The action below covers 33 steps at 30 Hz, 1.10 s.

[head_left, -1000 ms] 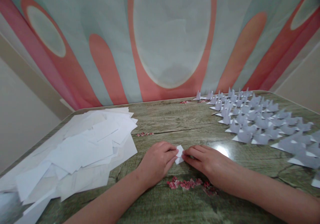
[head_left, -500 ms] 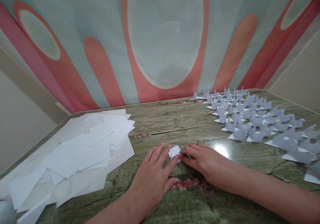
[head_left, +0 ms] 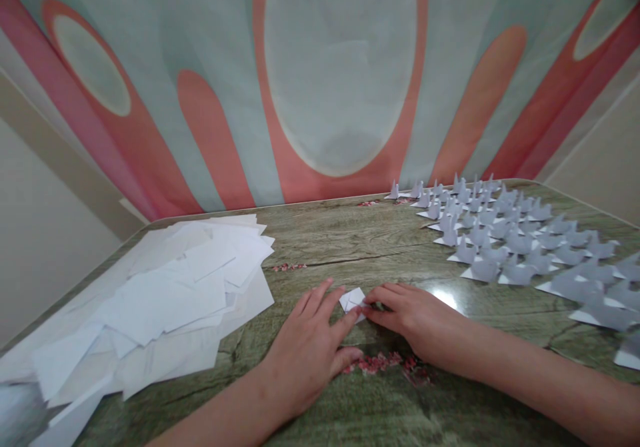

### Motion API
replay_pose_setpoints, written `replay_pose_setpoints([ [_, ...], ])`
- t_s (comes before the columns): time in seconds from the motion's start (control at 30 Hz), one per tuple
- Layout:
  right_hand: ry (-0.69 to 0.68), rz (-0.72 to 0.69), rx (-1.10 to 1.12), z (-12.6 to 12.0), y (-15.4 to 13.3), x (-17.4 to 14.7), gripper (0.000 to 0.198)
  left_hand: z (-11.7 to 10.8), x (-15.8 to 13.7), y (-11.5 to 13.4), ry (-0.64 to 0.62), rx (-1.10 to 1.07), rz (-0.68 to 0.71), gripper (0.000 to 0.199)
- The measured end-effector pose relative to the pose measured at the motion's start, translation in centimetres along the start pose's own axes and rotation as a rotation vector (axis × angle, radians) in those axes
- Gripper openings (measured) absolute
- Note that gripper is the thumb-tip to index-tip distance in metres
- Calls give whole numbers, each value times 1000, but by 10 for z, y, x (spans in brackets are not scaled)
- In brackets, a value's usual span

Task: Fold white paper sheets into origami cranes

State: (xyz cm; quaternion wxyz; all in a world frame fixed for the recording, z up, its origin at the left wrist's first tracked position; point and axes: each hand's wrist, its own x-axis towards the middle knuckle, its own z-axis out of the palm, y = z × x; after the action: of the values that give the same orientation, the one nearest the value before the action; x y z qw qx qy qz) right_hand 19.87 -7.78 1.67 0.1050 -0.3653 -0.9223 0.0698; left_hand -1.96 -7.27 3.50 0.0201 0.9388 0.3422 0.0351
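A small folded piece of white paper (head_left: 353, 298) lies on the table between my hands, with crease or flap lines showing on its top. My left hand (head_left: 313, 344) rests palm down with its fingers spread, and its index fingertip presses the paper's lower edge. From the other side, my right hand (head_left: 403, 314) has its thumb and fingers drawn together on the paper's right corner. Those fingertips partly hide that corner.
At left spreads a loose pile of white paper sheets (head_left: 175, 294). Several rows of folded white paper birds (head_left: 517, 240) stand on the right. The wood-patterned table (head_left: 320, 234) meets a coloured backdrop (head_left: 340, 67) behind.
The whole view has shifted slightly. Both hands stay at the folded paper, with only small finger movement; more of its top surface shows now.
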Motion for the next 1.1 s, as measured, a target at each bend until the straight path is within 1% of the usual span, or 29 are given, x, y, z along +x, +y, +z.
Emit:
replay_pose_setpoints([
  [0.13, 2, -8, -19, -2, -1, 1, 31, -3, 3, 0, -2, 18, -11, 45],
  [0.27, -38, 0, -55, -6, -3, 2, 30, -3, 1, 0, 31, 72, -30, 42],
  [0.43, -47, -2, -52, -9, -3, 1, 29, -3, -2, -1, 64, 105, -20, 39],
  [0.57, -80, -17, -61, -9, -1, 0, 31, -7, -2, -3, 38, 94, -17, 36],
  [0.7, -59, -39, -20, -9, 2, -2, 33, -10, -1, -3, 9, 67, -19, 35],
  [0.8, -66, -40, 0, -8, 4, -3, 34, -6, 0, -1, 11, 64, 43, 36],
  [0.93, -69, -37, -2, -8, 5, -3, 35, 4, 2, 0, 55, 75, 153, 36],
  [1.1, -86, -44, -15, -11, 4, -2, 34, 5, 3, -4, 63, 36, 159, 35],
])
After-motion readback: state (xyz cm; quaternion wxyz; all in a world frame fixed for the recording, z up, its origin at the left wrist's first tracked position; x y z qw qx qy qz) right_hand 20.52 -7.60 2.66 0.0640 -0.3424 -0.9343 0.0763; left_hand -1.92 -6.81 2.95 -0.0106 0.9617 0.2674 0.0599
